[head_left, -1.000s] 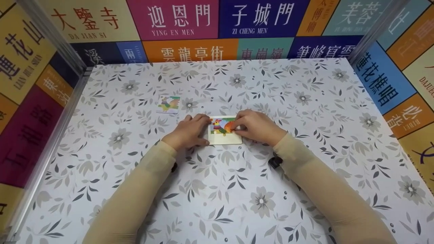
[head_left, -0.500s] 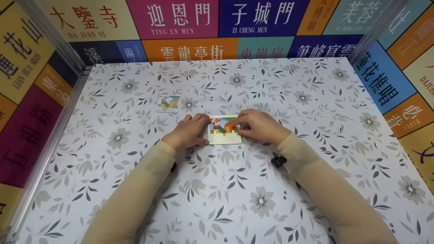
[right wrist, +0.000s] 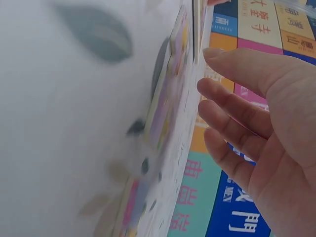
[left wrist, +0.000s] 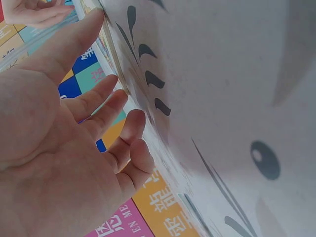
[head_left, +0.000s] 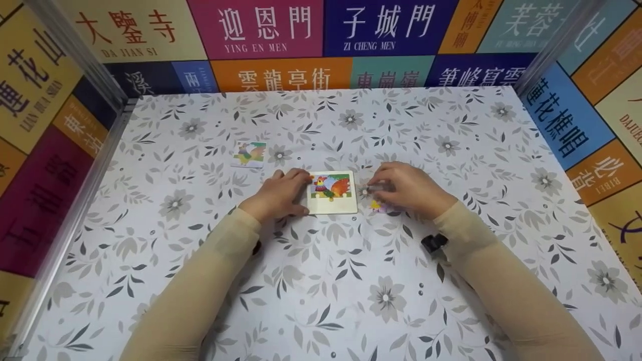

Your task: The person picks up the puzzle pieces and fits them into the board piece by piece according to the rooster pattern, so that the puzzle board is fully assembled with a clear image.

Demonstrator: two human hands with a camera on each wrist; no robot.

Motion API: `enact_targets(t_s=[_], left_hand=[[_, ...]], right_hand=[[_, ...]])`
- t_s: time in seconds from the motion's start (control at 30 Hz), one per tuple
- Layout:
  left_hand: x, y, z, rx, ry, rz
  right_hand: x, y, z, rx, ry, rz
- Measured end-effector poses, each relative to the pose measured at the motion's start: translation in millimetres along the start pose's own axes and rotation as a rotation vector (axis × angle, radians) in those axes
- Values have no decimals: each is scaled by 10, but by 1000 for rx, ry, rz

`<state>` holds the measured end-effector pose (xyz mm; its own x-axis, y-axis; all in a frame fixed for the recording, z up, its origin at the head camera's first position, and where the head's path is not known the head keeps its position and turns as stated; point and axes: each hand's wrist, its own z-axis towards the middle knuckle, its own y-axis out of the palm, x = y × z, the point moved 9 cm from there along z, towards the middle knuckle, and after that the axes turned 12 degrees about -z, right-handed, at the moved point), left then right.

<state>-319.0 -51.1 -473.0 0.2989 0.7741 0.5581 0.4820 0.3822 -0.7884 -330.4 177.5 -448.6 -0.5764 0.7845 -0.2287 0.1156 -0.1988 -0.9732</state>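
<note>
A small cream puzzle tray (head_left: 332,206) lies flat on the table, its upper part filled with a rooster picture (head_left: 332,186). Along its lower part the bare cream base shows. My left hand (head_left: 278,195) holds the tray at its left edge, thumb by the near corner and fingers by the far one. To the right of the tray, my right hand (head_left: 409,188) hovers with loosely bent fingers and nothing between them in the right wrist view. Beneath it lie loose puzzle pieces (head_left: 375,205), pink and yellow, partly hidden by the hand. Several flat pieces (right wrist: 160,111) appear in the right wrist view.
A card with a paler rooster picture (head_left: 250,154) lies behind and left of the tray. Floral cloth (head_left: 210,281) covers the table. Panels with printed characters (head_left: 271,30) enclose its back and sides.
My right hand has left the tray's right edge and moved right. The rooster's orange tail and the loose pieces beside the tray are now uncovered. My left hand has stayed in place.
</note>
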Motion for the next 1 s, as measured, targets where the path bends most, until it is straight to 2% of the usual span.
enact_targets(t_s=[0.33,0.5,0.77,1.0], left_hand=[[-3,12,21,-3,-2,5],[-21,18,17,-7,-12,11],[8,14,0,4,15,-7],[-9,3,-7,11,30,-5]], right_hand=[[284,-70,-206,31,87,-6],[363,-84,-280,38,79,-20],[487,-115,-408,14,87,-42],[575,-121,-489,-27,128,-27]])
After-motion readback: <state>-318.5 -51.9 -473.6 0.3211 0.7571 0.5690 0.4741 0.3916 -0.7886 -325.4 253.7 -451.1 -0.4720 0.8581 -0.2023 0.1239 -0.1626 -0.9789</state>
